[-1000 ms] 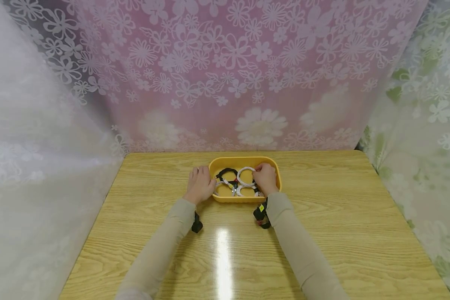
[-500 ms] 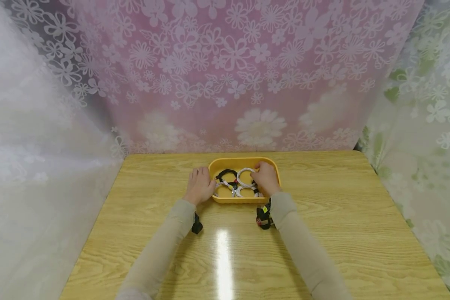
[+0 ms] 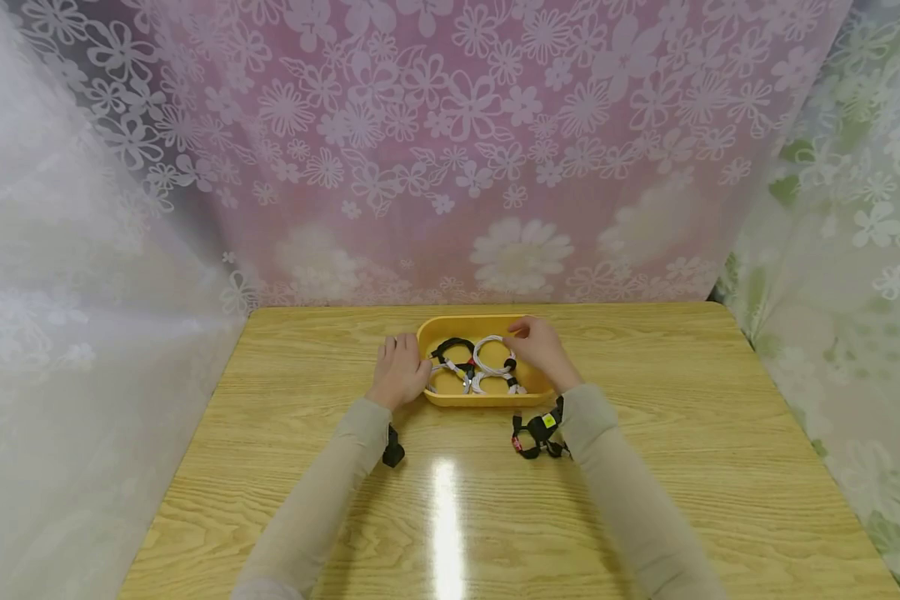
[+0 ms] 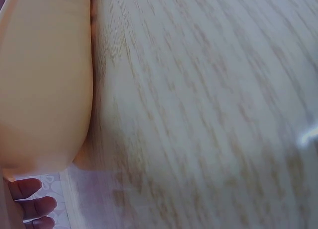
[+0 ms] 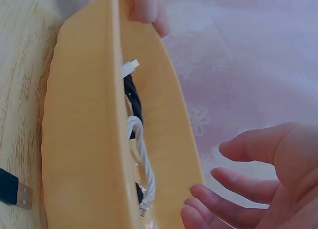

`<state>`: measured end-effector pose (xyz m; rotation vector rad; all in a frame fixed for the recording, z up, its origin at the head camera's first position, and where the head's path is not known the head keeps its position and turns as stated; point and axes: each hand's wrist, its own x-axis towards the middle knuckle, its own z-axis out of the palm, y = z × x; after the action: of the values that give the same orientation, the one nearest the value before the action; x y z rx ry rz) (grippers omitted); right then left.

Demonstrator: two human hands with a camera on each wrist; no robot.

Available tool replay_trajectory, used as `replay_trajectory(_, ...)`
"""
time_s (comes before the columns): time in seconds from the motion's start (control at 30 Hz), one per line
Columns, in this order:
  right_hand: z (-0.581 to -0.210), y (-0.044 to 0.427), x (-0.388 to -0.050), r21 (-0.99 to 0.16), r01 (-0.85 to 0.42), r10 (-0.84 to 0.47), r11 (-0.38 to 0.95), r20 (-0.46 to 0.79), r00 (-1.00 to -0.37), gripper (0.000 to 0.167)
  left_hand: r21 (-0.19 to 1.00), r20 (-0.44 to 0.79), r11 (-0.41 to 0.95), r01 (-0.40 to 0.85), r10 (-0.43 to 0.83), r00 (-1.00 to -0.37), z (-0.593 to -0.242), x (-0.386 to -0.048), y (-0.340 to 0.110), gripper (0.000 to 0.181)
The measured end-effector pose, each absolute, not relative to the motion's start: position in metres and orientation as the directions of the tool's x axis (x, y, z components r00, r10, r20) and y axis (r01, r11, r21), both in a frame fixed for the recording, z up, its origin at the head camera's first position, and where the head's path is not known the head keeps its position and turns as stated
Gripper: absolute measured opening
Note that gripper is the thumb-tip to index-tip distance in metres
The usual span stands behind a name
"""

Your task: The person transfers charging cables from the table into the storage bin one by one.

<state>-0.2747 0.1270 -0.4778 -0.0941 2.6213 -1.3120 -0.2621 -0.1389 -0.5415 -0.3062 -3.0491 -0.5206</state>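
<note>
A yellow plastic box (image 3: pixel 487 401) at the back of the table holds several coiled cables. My left hand (image 3: pixel 399 371) grips its left end, thumb over the rim. My right hand (image 3: pixel 538 343) hovers above the box's right end; the right wrist view shows its fingers (image 5: pixel 238 187) loosely bent around nothing. Nearest to it lies a white coiled cable (image 3: pixel 476 357) with a black tie. A black coiled cable (image 3: pixel 453 340) is at back left, a white cable (image 3: pixel 478 385) at front right, and a pale cable with a yellow part (image 3: pixel 461 373) at front left.
In front of the box, near my right wrist, a bundled black cable (image 3: pixel 527 452) with a yellow tag lies on the wooden table (image 3: pixel 307 500). Its USB plug (image 5: pixel 22 194) shows in the right wrist view. A pink floral curtain (image 3: pixel 450 167) hangs behind the table.
My right hand has drawn back to the right from the white coiled cable, uncovering its black tie and more of the black cable on the table. The left hand has stayed put.
</note>
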Motion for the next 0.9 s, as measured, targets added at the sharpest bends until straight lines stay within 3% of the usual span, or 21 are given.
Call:
replay_trajectory(0.6, -0.449, 0.141, -0.237, -0.826, -0.134, -0.193, 0.548, 0.031, -0.981, 0.024, 0.328, 0.030, 0.926, 0.185, 0.185, -0.982, -0.540, -0.262, -0.138, 0.016)
replay_trajectory(0.9, -0.449, 0.150, -0.214, -0.848, -0.160, -0.138, 0.505, 0.104, -0.985, 0.021, 0.337, 0.056, 0.921, 0.194, 0.186, -0.981, -0.541, -0.261, -0.138, 0.017)
